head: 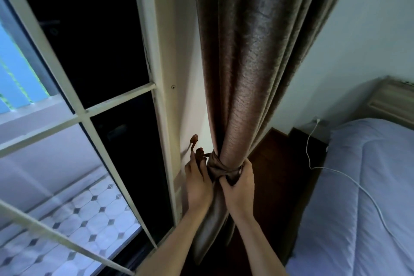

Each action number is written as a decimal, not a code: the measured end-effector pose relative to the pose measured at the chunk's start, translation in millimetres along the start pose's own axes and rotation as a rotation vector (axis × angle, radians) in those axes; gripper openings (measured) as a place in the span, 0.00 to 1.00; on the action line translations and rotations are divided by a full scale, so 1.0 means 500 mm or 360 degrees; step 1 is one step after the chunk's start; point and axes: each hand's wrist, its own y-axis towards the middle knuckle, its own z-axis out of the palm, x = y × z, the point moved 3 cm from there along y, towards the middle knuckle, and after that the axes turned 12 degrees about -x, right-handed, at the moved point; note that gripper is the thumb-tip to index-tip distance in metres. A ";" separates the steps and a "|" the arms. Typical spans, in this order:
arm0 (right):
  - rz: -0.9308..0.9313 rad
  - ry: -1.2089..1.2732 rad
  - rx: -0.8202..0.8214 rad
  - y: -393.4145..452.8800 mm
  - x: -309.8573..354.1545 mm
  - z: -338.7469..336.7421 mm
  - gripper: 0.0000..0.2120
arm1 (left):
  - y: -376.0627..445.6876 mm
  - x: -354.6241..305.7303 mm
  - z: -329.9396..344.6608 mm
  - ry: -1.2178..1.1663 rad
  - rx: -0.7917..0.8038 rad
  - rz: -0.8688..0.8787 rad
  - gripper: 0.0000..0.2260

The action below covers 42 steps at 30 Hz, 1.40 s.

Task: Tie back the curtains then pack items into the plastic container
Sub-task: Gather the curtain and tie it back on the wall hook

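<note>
The brown curtain [244, 74] is gathered into one thick bundle that hangs from twelve o'clock down to the centre of the view, and a tieback band [220, 169] of the same cloth is wrapped around it at about six o'clock from the centre. The main risk, as it can be judged, is that the loop of the band slips off the small wall hook [194, 141] before it is seated, because the loop is thin and the hook knob is rounded; then the bundle would spread open again. A second risk is that the band slides down the smooth fabric if the grip is loosened too early, so the folds would be held unevenly. A pull that is too strong could also strain the hook in the window frame [163, 119], at nine o'clock from the bundle. The left hand [198, 182] is raised beside the frame, and the end of the band is pinched between its thumb and fingers just below the hook. The right hand [238, 184] is closed around the band and the bundle from the three o'clock side, with the fingers curled into the cloth. Both forearms are stretched upward from the bottom edge. The plastic container is not seen; a bed [358, 197] lies at four o'clock.
</note>
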 end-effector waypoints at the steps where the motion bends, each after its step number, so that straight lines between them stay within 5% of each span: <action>1: 0.0017 0.0052 0.0054 0.001 -0.002 -0.004 0.29 | -0.018 -0.002 -0.015 0.0021 0.0001 0.0062 0.20; 5: 0.0022 0.0096 0.0232 -0.009 0.002 -0.016 0.28 | -0.060 0.012 -0.071 0.0148 0.0170 0.0488 0.24; 13: -0.0172 -0.0017 0.0563 -0.051 0.022 -0.049 0.31 | -0.025 0.023 -0.166 0.0430 0.0246 0.1353 0.10; 19: -0.0399 -0.0107 0.0647 -0.061 0.043 -0.078 0.15 | -0.028 -0.004 -0.210 0.0281 0.0222 0.1424 0.10; 26: -0.0495 -0.0151 0.0753 -0.062 0.066 -0.048 0.08 | 0.011 -0.031 -0.223 0.0572 0.0234 0.1488 0.11; 31: 0.0161 0.0216 0.0518 -0.095 0.060 -0.052 0.13 | -0.010 -0.057 -0.238 0.0618 0.0204 0.1240 0.20; 34: 0.0320 -0.0045 0.0711 -0.129 0.031 -0.025 0.14 | -0.036 -0.076 -0.227 0.0675 0.0145 0.1044 0.23; 42: 0.0121 -0.0305 0.0724 -0.149 -0.009 0.002 0.05 | -0.014 -0.047 -0.241 0.0579 0.0063 0.0761 0.07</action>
